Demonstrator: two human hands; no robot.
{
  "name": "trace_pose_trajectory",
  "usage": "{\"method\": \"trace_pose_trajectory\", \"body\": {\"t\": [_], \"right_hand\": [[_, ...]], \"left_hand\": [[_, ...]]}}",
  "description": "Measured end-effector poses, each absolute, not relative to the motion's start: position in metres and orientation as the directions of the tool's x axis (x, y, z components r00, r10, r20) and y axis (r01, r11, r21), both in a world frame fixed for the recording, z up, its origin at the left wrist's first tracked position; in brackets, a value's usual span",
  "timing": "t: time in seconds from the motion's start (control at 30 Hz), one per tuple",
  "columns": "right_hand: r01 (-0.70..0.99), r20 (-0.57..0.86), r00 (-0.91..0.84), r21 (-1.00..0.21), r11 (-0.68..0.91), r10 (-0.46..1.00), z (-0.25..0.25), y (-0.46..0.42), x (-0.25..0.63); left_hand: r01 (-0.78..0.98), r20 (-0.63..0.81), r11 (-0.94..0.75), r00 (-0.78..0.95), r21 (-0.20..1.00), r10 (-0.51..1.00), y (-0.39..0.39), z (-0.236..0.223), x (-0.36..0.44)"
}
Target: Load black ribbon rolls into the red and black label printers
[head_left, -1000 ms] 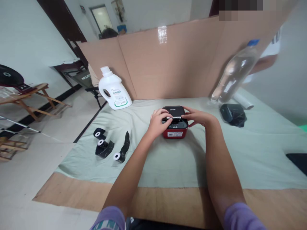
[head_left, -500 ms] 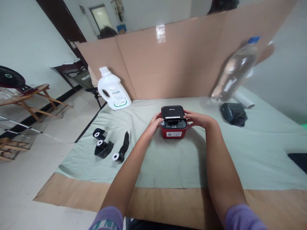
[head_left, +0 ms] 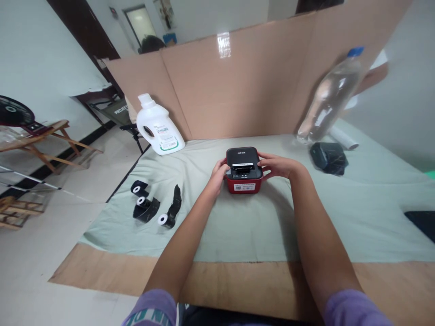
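A compact, boxy thermal printer (head_left: 244, 172), red-bodied with a black top, sits upright on the pale green cloth (head_left: 238, 231), front toward the wearer; its lid (head_left: 242, 157) is down, with white lettering (head_left: 241, 152) near the back, a white strip (head_left: 242, 164) by the dark slot (head_left: 244, 170), and a white printed label (head_left: 244, 187) on the red front

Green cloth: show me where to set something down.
Widest bare green cloth: between the right forearm, black wrapped bundle and front wood edge. Also before the red printer, between left forearm and right. Narrower: behind the printer, between white jug and clear bottle. Crowded: back right (bottle, bundle, white tube); left (three black rolls).
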State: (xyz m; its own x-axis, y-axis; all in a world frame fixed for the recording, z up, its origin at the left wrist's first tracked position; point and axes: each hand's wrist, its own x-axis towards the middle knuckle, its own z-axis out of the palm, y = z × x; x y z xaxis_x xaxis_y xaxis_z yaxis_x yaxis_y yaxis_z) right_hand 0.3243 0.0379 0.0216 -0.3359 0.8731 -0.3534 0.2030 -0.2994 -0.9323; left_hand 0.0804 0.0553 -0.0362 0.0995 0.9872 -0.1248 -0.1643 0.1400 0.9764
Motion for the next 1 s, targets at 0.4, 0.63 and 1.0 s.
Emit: {"method": "trace_pose_trajectory", "body": {"t": [0.4, 0.63, 1.0], "right_hand": [[0.269, -0.343, -0.249, -0.923, -0.276, 0.906, -0.003, 0.028, 0.327], [0.187, -0.332, -0.282, -0.939, -0.287, 0.9, -0.01, 0.03, 0.327], [0.12, -0.299, -0.172, -0.952, -0.281, 0.939, -0.022, 0.036, 0.316]], "left_hand": [[-0.315, -0.055, 0.11, 0.179, 0.943, 0.982, 0.056, -0.055, 0.079], [-0.306, -0.067, 0.127, 0.199, 0.944, 0.978, 0.057, -0.054, 0.08], [-0.202, -0.123, 0.144, 0.115, 0.969, 0.986, 0.057, -0.043, 0.083]]}}
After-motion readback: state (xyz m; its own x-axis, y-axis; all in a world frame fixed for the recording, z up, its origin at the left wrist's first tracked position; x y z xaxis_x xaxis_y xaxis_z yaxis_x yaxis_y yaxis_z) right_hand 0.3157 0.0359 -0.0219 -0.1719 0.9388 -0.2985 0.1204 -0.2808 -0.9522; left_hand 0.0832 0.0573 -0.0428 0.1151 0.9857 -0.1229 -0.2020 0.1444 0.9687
